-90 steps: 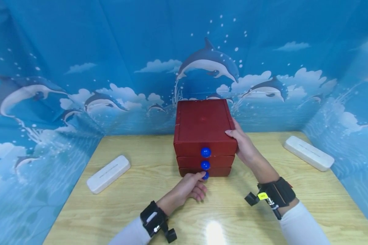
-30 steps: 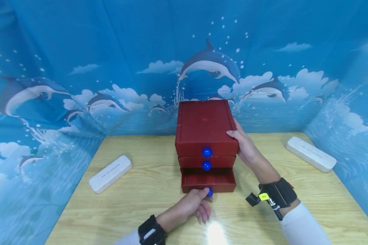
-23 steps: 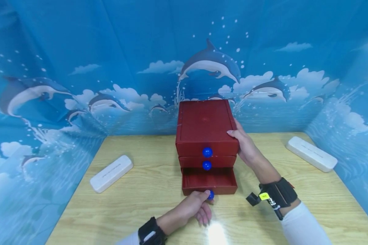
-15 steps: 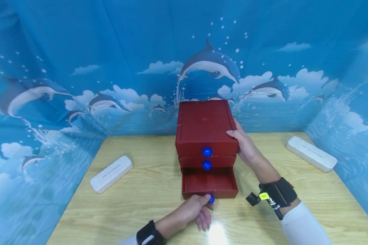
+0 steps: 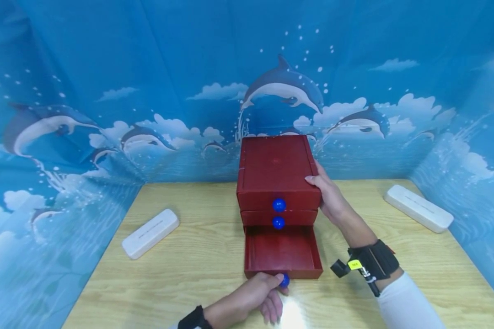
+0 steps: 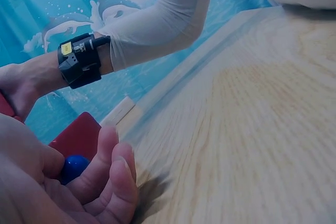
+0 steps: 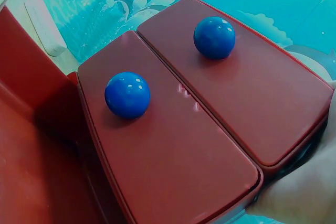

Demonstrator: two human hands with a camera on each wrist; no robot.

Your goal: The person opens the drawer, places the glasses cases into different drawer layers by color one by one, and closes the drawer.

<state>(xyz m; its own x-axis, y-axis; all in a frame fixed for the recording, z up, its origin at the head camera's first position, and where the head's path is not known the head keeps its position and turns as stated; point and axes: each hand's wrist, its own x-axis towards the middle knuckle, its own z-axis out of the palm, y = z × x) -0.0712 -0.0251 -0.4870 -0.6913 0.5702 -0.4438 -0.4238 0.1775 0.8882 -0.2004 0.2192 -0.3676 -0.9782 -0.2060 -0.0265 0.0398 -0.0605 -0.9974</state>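
Left white case (image 5: 150, 233), flat on the wooden table (image 5: 197, 274), well apart from the hands. Left hand (image 5: 251, 297), low at the near edge, thumb and curled fingers pinching the blue knob (image 5: 284, 280) of the bottom drawer (image 5: 283, 252); the left wrist view shows the same knob (image 6: 73, 167) tucked between thumb and fingers. Bottom drawer drawn far out toward the person, its red inside showing nothing in it. Red chest (image 5: 276, 171), three drawers high, standing mid-table against the dolphin backdrop (image 5: 107, 91); the upper two drawers are shut, each with a blue knob, top (image 5: 278, 205) and middle (image 5: 277, 223). Right hand (image 5: 328, 195), pressed against the chest's right side, fingertips hooked over the top edge; the right wrist view shows only the heel of the palm against the chest's corner. Right white case (image 5: 418, 208), near the table's far right corner. Risk, judged: with the drawer this far out, a further pull could bring it clear of the chest and drop it; a loosened right hand could let the chest slide or tip forward.
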